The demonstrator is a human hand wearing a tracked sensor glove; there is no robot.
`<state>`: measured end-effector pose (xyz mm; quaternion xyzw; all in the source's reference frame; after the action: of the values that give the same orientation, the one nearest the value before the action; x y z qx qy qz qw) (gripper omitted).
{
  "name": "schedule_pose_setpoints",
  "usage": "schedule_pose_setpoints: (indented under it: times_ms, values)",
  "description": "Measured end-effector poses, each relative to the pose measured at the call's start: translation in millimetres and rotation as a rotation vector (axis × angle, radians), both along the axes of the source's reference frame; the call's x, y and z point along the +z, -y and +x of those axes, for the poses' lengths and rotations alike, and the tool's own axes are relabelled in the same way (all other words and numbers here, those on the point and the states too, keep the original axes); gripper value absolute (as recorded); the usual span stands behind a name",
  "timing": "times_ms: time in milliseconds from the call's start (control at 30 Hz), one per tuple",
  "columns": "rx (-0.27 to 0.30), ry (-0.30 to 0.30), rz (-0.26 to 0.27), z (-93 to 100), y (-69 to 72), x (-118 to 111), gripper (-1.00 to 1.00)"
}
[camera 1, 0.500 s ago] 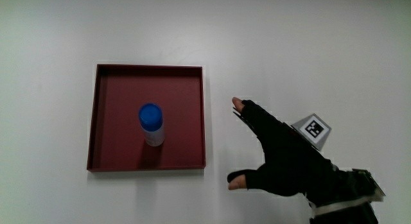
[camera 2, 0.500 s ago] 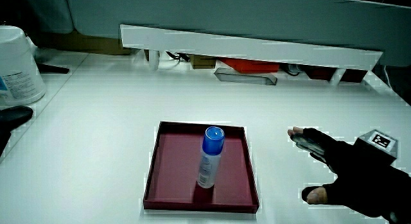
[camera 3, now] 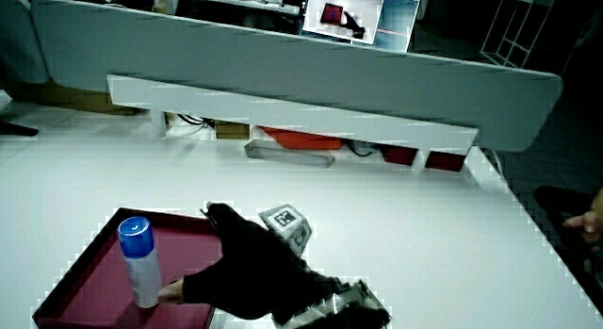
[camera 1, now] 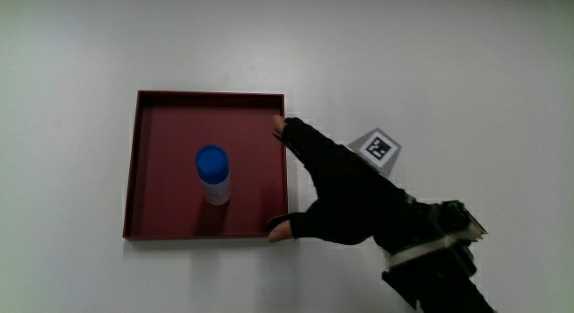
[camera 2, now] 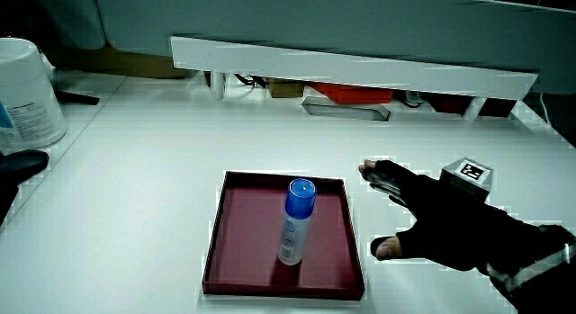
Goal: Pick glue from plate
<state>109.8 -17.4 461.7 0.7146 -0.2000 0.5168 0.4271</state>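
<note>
At the plate's [camera 1: 134, 169] edge, the hand [camera 1: 345, 201] hovers spread and empty, and the upright glue stick [camera 1: 213, 174] is not yet grasped.

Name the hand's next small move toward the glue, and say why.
Probably carry the hand farther over the plate to bracket the glue: its spread fingers only reach the plate's rim, while the glue stands upright mid-plate, untouched.
</note>
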Motion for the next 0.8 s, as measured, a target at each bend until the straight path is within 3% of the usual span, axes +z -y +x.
schedule_pose_setpoints:
  times_ms: [67,167,300,333,567,800]
  values:
    - [0.0,0.041,0.005,-9.2,2.6,4.0,0.0]
    - [-0.013,0.025,-0.024,-21.2,6.4,10.4,0.0]
    - [-0.025,0.114,-0.024,-39.6,10.8,17.0,0.0]
    - [-0.023,0.102,-0.042,-43.0,11.1,16.4,0.0]
    - [-0.038,0.149,-0.044,-63.9,14.5,33.3,0.0]
    - [-0.028,0.187,-0.047,-73.6,15.1,40.9,0.0]
